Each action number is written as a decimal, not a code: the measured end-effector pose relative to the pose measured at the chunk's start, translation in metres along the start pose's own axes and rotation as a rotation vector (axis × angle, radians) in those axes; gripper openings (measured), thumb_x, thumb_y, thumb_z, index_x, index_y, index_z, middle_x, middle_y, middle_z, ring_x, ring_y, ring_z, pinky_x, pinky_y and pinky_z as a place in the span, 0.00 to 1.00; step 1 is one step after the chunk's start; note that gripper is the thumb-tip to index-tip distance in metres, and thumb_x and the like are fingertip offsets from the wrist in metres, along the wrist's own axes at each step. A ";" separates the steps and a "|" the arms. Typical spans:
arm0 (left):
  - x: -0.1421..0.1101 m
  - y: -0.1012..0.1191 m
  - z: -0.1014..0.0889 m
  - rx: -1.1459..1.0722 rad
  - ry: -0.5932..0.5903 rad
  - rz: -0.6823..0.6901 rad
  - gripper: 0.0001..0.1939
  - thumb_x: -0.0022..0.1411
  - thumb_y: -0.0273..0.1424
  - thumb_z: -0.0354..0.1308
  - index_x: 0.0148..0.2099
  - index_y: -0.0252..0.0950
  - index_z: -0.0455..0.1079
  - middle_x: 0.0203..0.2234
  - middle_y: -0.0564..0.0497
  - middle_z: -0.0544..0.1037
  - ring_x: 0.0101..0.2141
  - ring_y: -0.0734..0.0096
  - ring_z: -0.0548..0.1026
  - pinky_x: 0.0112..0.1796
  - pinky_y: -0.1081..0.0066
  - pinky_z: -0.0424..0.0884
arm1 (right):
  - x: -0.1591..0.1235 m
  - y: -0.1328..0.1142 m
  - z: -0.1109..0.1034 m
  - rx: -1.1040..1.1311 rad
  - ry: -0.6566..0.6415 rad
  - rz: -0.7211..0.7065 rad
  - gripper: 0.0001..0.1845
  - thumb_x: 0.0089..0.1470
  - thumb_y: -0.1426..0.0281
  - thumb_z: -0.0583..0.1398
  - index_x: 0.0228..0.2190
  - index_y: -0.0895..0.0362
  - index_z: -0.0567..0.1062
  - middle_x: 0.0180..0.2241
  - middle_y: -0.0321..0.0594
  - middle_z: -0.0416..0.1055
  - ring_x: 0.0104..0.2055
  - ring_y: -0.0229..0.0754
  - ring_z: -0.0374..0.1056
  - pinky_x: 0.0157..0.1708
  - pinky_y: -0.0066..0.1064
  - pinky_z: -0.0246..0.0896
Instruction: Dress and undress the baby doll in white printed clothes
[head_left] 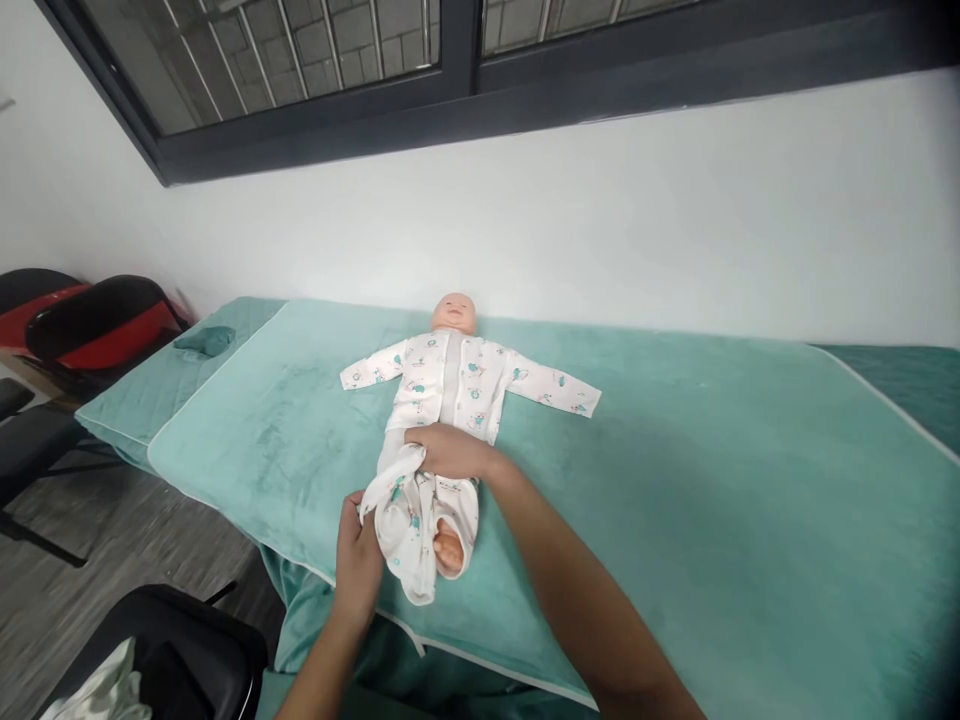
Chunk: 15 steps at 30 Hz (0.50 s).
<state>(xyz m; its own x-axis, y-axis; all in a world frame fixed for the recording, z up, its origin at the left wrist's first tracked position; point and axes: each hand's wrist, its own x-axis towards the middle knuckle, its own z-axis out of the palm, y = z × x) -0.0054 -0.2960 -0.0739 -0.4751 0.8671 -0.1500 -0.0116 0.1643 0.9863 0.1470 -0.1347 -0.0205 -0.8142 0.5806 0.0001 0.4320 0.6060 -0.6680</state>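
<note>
A baby doll (454, 314) lies on its back on a green-covered bed, head toward the wall. It wears a white printed long-sleeved top (480, 385) with both sleeves spread out. White printed baby trousers (405, 520) are bunched around its legs, and one foot (448, 548) shows at a leg opening. My left hand (358, 545) is closed on the edge of the trousers at the left. My right hand (452, 450) lies across the doll's waist, its fingers closed at the upper edge of the trousers. The doll's other foot is hidden in the cloth.
The green bed cover (675, 480) stretches to both sides, with a face hole (205, 342) at the left end. Behind is a white wall with a dark-framed window (465, 100). Black chairs (112, 320) stand at the left, and another chair (172, 640) with cloth on it is at lower left.
</note>
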 end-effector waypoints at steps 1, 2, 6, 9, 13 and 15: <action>0.007 -0.001 0.002 0.000 0.021 0.042 0.14 0.61 0.42 0.62 0.44 0.39 0.70 0.32 0.52 0.76 0.34 0.64 0.72 0.35 0.68 0.69 | 0.000 0.001 0.000 0.020 0.006 0.008 0.02 0.57 0.72 0.59 0.33 0.57 0.73 0.35 0.39 0.77 0.35 0.39 0.69 0.31 0.27 0.53; 0.015 -0.001 0.005 -0.004 0.033 0.086 0.14 0.61 0.41 0.62 0.43 0.38 0.69 0.32 0.52 0.76 0.34 0.65 0.72 0.35 0.69 0.69 | 0.001 0.003 -0.001 0.041 0.010 0.017 0.02 0.58 0.71 0.59 0.33 0.57 0.73 0.34 0.38 0.76 0.34 0.39 0.69 0.31 0.27 0.53; 0.054 0.003 0.009 -0.004 0.032 0.230 0.12 0.59 0.38 0.61 0.41 0.38 0.68 0.30 0.54 0.74 0.31 0.69 0.71 0.34 0.72 0.67 | 0.001 0.007 -0.003 0.139 -0.006 0.046 0.08 0.57 0.65 0.64 0.35 0.57 0.74 0.36 0.38 0.76 0.37 0.41 0.70 0.32 0.27 0.54; 0.086 0.009 0.007 0.136 -0.007 0.312 0.09 0.59 0.37 0.58 0.40 0.38 0.68 0.30 0.54 0.75 0.32 0.68 0.71 0.35 0.71 0.67 | -0.001 0.007 -0.008 0.190 -0.044 0.057 0.20 0.51 0.55 0.68 0.39 0.56 0.75 0.39 0.38 0.77 0.40 0.45 0.71 0.34 0.29 0.58; 0.127 0.017 0.007 0.315 -0.129 0.432 0.10 0.61 0.37 0.53 0.40 0.38 0.69 0.31 0.52 0.77 0.33 0.66 0.73 0.35 0.69 0.67 | -0.003 0.003 -0.014 0.208 -0.112 0.025 0.29 0.42 0.54 0.72 0.44 0.52 0.77 0.45 0.35 0.78 0.46 0.49 0.73 0.40 0.31 0.61; 0.145 0.021 0.012 0.395 -0.197 0.475 0.10 0.60 0.37 0.52 0.40 0.38 0.70 0.30 0.52 0.77 0.32 0.65 0.73 0.34 0.68 0.66 | -0.004 0.001 -0.015 0.211 -0.132 0.013 0.28 0.42 0.57 0.73 0.44 0.52 0.77 0.45 0.34 0.79 0.46 0.48 0.73 0.41 0.31 0.61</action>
<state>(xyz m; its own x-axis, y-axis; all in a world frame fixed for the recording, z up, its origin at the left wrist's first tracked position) -0.0641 -0.1613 -0.0756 -0.1777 0.9518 0.2501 0.5022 -0.1309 0.8548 0.1561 -0.1281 -0.0095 -0.8587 0.5031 -0.0979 0.3636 0.4633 -0.8081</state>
